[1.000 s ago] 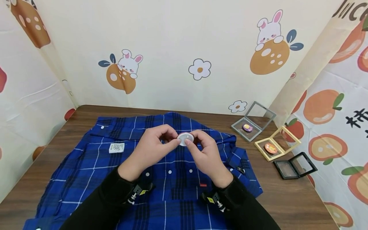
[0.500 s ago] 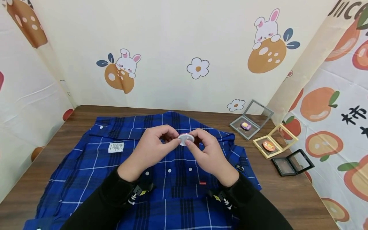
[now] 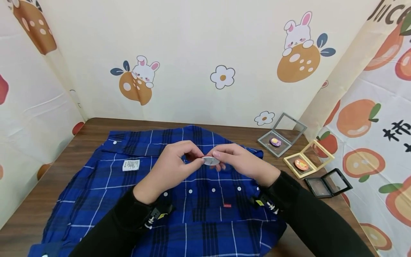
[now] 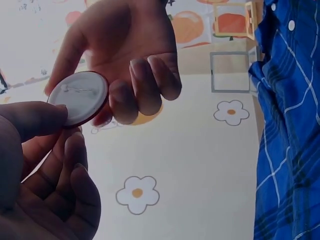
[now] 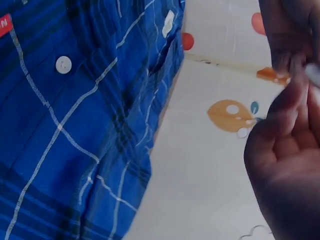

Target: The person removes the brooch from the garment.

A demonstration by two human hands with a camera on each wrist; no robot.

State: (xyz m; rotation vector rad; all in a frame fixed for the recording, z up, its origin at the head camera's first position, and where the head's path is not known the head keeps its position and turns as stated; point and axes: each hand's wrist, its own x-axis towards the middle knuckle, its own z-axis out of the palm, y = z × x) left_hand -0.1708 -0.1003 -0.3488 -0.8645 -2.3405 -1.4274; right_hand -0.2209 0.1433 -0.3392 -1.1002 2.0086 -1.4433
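Observation:
A round pin badge is held up over a blue plaid shirt spread on the table. Its white back, with a metal safety pin across it, faces up in the left wrist view, where a red rim shows below. My left hand pinches the badge's left side, thumb on the white back. At the opposite edge my right hand grips the rim between thumb and fingers, its other fingers curled beneath. In the right wrist view, only a sliver of the badge shows at the right border.
To the right of the shirt stand three opened display cases: a grey one holding a purple badge, a yellow one holding an orange badge, and a black one. Printed cloth walls surround the wooden table.
My right hand has turned, its wrist swinging out to the right and its thumb moving up to the badge's edge. The badge has tipped flatter. My left hand keeps its pinch.

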